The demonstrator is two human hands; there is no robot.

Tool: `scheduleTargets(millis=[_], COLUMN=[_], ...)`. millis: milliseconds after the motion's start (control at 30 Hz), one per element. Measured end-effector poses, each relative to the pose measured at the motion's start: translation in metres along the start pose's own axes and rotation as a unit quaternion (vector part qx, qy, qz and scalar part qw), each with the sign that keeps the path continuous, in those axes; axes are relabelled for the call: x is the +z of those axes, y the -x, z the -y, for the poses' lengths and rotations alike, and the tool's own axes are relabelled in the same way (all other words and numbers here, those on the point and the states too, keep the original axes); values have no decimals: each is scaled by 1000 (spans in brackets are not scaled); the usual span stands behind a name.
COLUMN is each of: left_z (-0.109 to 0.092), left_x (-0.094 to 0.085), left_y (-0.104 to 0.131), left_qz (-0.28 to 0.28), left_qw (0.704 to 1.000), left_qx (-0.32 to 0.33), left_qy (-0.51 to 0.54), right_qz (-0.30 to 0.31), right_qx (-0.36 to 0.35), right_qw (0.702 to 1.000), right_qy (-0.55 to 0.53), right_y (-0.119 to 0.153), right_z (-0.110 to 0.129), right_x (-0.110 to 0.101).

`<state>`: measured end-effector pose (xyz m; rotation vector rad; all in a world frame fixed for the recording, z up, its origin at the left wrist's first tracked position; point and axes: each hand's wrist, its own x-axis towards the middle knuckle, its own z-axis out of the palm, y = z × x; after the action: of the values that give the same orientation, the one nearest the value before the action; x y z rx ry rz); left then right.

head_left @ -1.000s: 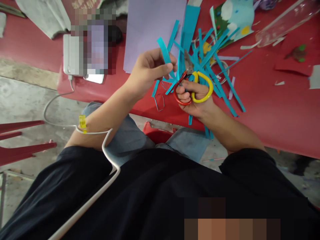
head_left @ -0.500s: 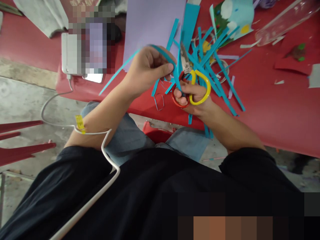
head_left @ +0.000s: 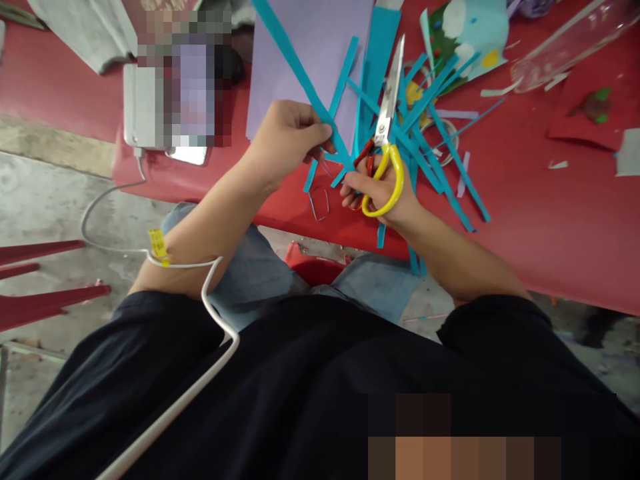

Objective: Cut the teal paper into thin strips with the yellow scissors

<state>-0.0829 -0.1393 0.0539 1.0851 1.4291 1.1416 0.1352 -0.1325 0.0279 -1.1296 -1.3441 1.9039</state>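
My left hand is closed, pinching a long teal paper strip between thumb and fingers. From there the strip slants up to the far left, over the purple sheet. Its lower end reaches the thumb and fingers of my right hand, which appear to pinch it. That same hand is wrapped round scissors with one yellow and one red handle. Their blades look closed and point away from me. Several cut teal strips lie crossed beneath and to the right of the scissors.
On the red table are a clear plastic bottle, a painted light-blue paper and tape rolls. A white device with a cable stands at the left. A white cable crosses my left forearm.
The strip's free end has swung from the lower left to the upper left. My left hand has shifted slightly down. The scissors have turned, their blades now tilting right and looking closed.
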Motion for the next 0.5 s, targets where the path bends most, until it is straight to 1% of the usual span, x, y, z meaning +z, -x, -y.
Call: scheduleTargets(millis=[133,267,367,500], left_z=[-2,-3,-6,-12], left_x=[1,2,-1,-7], left_y=[2,2,3,6], left_qz=[12,8,10,19], left_qw=[1000,999,999,998], left_qx=[12,3,15,42], left_qy=[-1,-33,-42,-42], right_qz=[-18,3,14,74], right_qx=[-11,-4,-2,-39], right_qw=[1000,1000,999,995], right_qy=[1,14,30,46], right_y=[-1,3,8,13], right_z=[-3,2,6,1], right_x=[0,-1,-4,-7])
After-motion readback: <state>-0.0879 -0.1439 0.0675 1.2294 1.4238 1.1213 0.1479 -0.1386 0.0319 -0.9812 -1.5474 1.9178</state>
